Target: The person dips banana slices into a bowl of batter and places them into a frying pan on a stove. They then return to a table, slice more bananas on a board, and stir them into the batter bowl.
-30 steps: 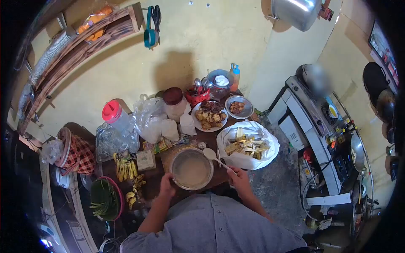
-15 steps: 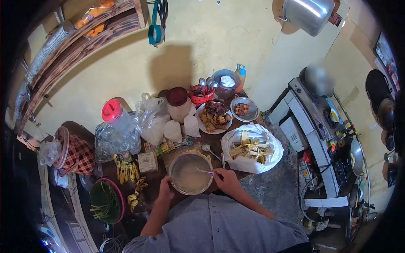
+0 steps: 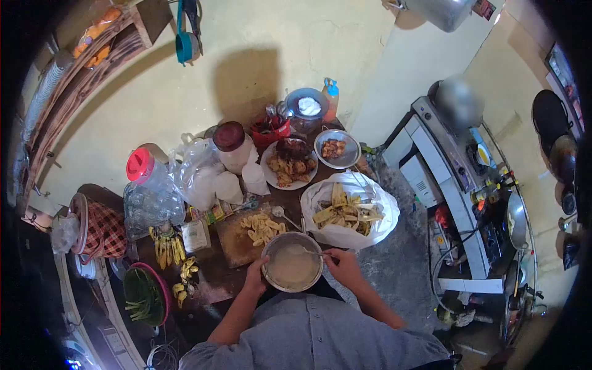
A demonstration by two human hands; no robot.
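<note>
Yellowish wall (image 3: 296, 37), dark grey floor (image 3: 394, 274)

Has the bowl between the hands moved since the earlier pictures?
Yes, the bowl has moved down and right in the picture, relative to the cutting board, uncovering pale slices.

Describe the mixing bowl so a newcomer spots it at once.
Find the dark table, then its edge nearest the grey shirt. There, the left hand holds a round bowl. Unlike the white bag to its right, it contains beige mixture.
</note>
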